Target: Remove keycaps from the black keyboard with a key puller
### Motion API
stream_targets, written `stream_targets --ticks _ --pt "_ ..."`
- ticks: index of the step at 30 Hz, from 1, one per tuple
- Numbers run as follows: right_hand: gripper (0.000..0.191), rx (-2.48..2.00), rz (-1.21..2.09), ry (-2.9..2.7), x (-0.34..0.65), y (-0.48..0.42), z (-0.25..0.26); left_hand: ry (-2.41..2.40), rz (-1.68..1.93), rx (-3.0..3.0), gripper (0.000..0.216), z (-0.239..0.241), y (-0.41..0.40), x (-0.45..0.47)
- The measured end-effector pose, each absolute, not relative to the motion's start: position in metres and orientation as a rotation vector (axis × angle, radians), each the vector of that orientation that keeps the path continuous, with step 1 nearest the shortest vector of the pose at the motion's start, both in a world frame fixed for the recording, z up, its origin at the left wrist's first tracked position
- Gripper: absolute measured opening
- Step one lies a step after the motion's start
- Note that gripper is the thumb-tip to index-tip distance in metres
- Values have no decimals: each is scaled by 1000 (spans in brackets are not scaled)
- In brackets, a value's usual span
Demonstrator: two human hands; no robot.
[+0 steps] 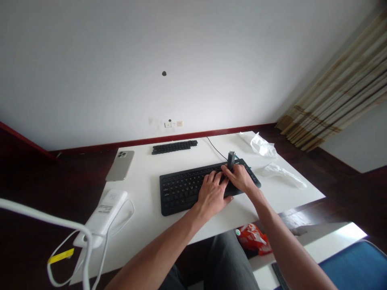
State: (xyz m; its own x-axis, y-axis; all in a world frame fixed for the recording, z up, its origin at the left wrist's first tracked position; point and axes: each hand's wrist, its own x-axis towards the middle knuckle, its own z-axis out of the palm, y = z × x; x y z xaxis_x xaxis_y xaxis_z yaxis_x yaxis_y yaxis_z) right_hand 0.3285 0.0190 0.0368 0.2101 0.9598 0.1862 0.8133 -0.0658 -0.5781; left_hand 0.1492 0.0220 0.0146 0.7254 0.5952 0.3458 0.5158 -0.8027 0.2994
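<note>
A black keyboard [184, 187] lies on the white table in front of me. My left hand [213, 191] rests over the middle of its keys, palm down, fingers spread. Just right of it, my right hand [238, 177] is closed around a small black upright tool [231, 160] with little metal tips at its top. The tool's lower end is hidden by my fingers, so I cannot tell whether it touches the keys. Towards the back of the table sits a block of black keys [174, 147] in rows. A thin black cable [216, 148] runs back from the keyboard.
A phone [121, 166] lies face down at the left, with a white power strip [104, 215] and its cord nearer. Crumpled white plastic [260, 145] is at the right. Below the table's front edge are a red packet [254, 238] and a blue seat [356, 268].
</note>
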Motion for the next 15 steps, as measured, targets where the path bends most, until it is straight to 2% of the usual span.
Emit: stream_targets --ticks 6,12,15 --pt "47 -1901 275 -1434 321 23 27 855 590 2795 76 7 23 148" --pt "41 -1825 347 -1444 320 18 28 836 542 2815 66 6 21 147" --pt "43 -1805 374 -1501 321 16 30 857 524 2791 72 9 24 147"
